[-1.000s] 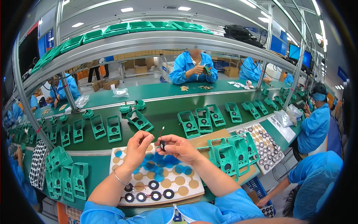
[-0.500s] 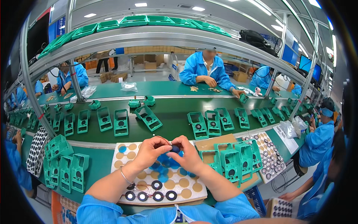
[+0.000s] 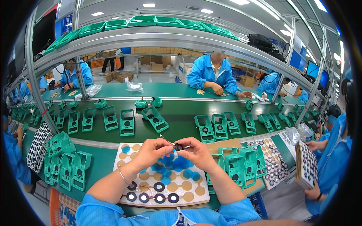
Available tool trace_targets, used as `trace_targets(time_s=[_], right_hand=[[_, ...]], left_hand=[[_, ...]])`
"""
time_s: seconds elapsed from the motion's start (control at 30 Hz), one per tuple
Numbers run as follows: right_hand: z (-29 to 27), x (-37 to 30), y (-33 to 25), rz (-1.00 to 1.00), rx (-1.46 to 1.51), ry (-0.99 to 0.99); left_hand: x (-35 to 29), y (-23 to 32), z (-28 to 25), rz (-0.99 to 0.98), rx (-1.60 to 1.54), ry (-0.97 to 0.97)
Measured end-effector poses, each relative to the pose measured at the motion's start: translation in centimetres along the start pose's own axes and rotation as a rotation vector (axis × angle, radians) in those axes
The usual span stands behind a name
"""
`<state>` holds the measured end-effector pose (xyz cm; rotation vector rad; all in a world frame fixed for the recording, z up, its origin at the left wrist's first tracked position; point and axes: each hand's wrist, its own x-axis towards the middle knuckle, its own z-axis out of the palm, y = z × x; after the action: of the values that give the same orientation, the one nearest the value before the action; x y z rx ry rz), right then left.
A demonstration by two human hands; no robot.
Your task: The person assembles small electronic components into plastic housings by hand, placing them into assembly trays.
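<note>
My left hand and my right hand meet above a white foam sheet. Between the right thumb and fingers is a small black round speaker. A thin wire with a white connector runs up from it past the left fingertips, which are pinched on the wire close to the speaker. Below the hands, overlapping blue translucent discs lie on the sheet among tan round pads. Several black ring-shaped speakers with wires rest at its near left part.
Green plastic housings stand left and right of the sheet. More housings line the green conveyor ahead. A speaker-covered sheet lies at right. There a co-worker holds a stack of sheets. Another person sits opposite.
My fingers have turned the speaker, and its black side now shows. The co-worker at right has brought in a stack of sheets. The person opposite has drawn a hand away from a green housing.
</note>
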<state>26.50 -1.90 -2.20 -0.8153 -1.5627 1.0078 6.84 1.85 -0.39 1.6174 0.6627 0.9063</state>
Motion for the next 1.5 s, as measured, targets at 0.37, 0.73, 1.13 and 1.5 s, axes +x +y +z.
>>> trace_targets(time_s=[0.37, 0.73, 1.13, 1.5], right_hand=[[0.4, 0.0, -0.8, -0.315, -0.531, 0.027], [-0.3, 0.4, 0.5, -0.092, -0.068, 0.160], [-1.0, 0.6, 0.0, -0.072, 0.184, 0.274], [-1.5, 0.7, 0.2, -0.095, 0.180, 0.399]], left_hand=[[0.5, -0.9, -0.6, -0.151, -0.095, -0.061], [1.2, -3.0, -1.6, -0.150, 0.065, -0.069], [0.7, -1.3, -1.0, 0.059, 1.310, -0.189], [11.2, -1.5, -7.0, -0.287, 0.751, 0.103]])
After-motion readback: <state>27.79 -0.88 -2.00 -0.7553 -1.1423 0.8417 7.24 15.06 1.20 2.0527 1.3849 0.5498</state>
